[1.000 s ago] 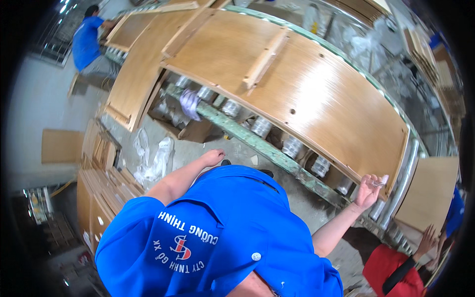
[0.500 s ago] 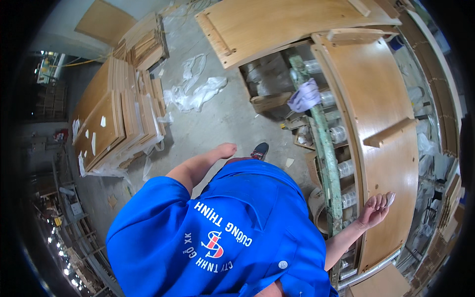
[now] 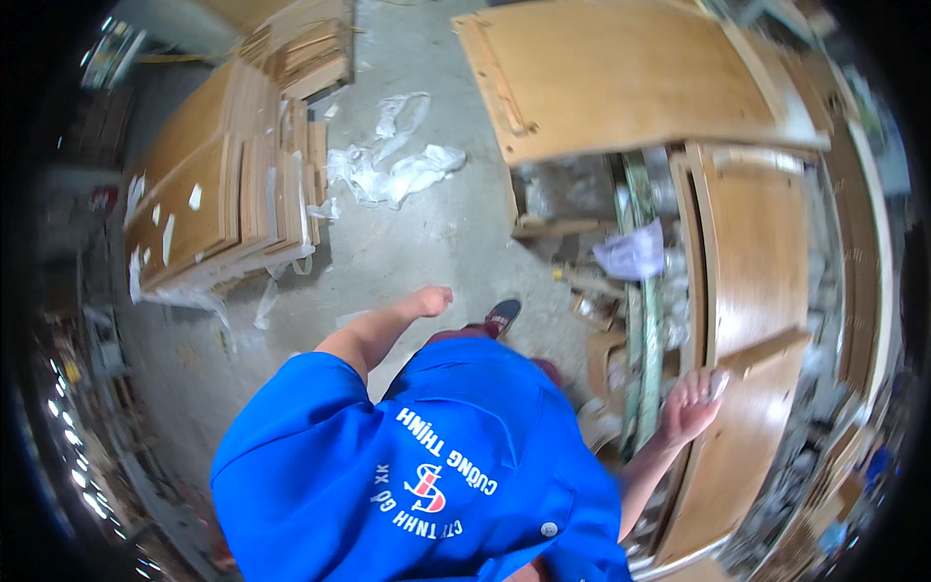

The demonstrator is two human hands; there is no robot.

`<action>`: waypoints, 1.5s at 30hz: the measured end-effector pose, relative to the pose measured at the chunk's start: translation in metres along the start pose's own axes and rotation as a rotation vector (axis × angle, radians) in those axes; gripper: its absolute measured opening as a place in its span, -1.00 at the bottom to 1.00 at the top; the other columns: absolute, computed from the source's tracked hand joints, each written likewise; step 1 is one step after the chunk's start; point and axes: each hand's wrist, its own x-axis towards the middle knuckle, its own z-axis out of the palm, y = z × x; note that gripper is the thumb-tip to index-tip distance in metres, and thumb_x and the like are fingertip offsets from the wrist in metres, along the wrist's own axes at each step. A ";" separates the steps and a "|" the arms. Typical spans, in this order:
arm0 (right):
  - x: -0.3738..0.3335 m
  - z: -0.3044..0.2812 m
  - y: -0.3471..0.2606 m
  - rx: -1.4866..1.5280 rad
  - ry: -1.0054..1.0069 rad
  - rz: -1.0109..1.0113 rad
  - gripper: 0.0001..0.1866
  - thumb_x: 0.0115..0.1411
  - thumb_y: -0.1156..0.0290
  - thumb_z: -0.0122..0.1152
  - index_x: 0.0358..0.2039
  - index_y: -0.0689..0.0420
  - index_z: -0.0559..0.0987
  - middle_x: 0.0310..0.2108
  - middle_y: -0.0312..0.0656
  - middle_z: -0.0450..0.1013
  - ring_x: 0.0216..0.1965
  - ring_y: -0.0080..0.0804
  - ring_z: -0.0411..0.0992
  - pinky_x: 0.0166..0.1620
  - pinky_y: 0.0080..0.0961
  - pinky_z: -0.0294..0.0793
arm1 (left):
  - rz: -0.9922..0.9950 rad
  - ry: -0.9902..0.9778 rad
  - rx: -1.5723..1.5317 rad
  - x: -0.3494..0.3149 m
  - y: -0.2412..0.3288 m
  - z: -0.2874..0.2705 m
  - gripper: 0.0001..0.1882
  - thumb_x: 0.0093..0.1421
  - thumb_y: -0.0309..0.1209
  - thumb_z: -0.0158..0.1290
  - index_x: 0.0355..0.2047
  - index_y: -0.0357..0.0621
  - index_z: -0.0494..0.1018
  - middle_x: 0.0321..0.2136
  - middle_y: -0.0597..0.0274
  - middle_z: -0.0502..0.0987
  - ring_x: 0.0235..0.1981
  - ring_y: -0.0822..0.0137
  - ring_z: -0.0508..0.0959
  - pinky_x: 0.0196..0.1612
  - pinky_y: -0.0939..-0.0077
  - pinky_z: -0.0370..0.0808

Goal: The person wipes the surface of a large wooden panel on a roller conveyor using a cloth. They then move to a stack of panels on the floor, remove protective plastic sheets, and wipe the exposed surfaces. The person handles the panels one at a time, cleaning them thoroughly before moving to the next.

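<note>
My left hand (image 3: 433,301) hangs out over the grey floor, its fingers curled into a loose fist with nothing visible in them. On the other side, my right hand (image 3: 689,409) is raised above the near long edge of a wooden panel (image 3: 752,252), fingers bent inward. A small white thing (image 3: 719,385) shows at its fingertips, too small and blurred to name. The panel carries a raised wooden crosspiece (image 3: 766,351) just beyond that hand. A pale purple cloth (image 3: 630,250) hangs over a green rail (image 3: 648,349) beside the panel.
A stack of wooden boards (image 3: 194,209) with torn white wrapping stands on the left. Crumpled white plastic sheeting (image 3: 398,175) lies on the floor ahead. Another large wooden panel (image 3: 621,82) lies across at the far right. A cardboard box (image 3: 606,367) sits below the rail.
The view has shifted as I walk: the panels and rail now sit further right and lower. My right hand has moved left and slightly up, still with the white thing at its fingertips.
</note>
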 end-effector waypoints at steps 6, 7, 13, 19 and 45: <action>0.015 0.024 0.047 0.042 -0.122 0.133 -0.83 0.26 0.39 -0.17 -0.25 0.18 0.36 -0.55 -0.33 0.09 -0.54 -0.55 0.05 -0.43 -0.58 0.06 | 0.067 0.002 -0.034 0.013 0.020 0.000 -0.68 0.01 -0.34 -0.12 -0.25 -0.12 0.50 -0.25 -0.01 0.52 -0.19 0.02 0.50 -0.13 0.21 0.42; 0.013 0.023 0.055 0.079 -0.122 0.181 -0.83 0.26 0.39 -0.17 -0.24 0.18 0.36 -0.54 -0.32 0.11 -0.53 -0.55 0.07 -0.42 -0.58 0.08 | 0.060 0.033 -0.056 0.012 0.022 0.001 -0.68 0.02 -0.34 -0.11 -0.24 -0.12 0.50 -0.25 -0.01 0.52 -0.20 0.02 0.50 -0.14 0.20 0.42; -0.023 0.009 0.120 0.233 0.181 0.339 -0.81 0.23 0.35 -0.16 -0.29 0.15 0.41 -0.47 -0.30 0.21 -0.44 -0.48 0.17 -0.32 -0.48 0.17 | 0.070 0.140 -0.113 -0.020 0.019 -0.003 -0.71 0.04 -0.34 -0.11 -0.25 -0.12 0.48 -0.28 -0.03 0.52 -0.23 0.01 0.50 -0.16 0.17 0.41; -0.062 -0.029 0.175 0.189 0.219 0.578 -0.82 0.17 0.31 -0.12 -0.44 0.10 0.42 -0.52 -0.32 0.20 -0.47 -0.49 0.14 -0.34 -0.49 0.15 | 0.078 0.234 -0.184 -0.087 -0.002 0.031 -0.70 0.09 -0.27 -0.13 -0.27 -0.16 0.45 -0.29 -0.05 0.52 -0.26 -0.03 0.50 -0.17 0.15 0.41; 0.084 0.105 0.539 -0.335 -0.028 1.100 -0.88 0.24 0.36 -0.06 -0.23 -0.03 0.42 -0.23 -0.22 0.42 -0.19 -0.26 0.40 -0.08 -0.02 0.38 | -0.543 0.515 -0.525 -0.271 -0.282 -0.054 -0.62 0.02 -0.28 -0.06 -0.16 -0.16 0.44 -0.22 -0.03 0.51 -0.15 0.03 0.48 -0.06 0.27 0.40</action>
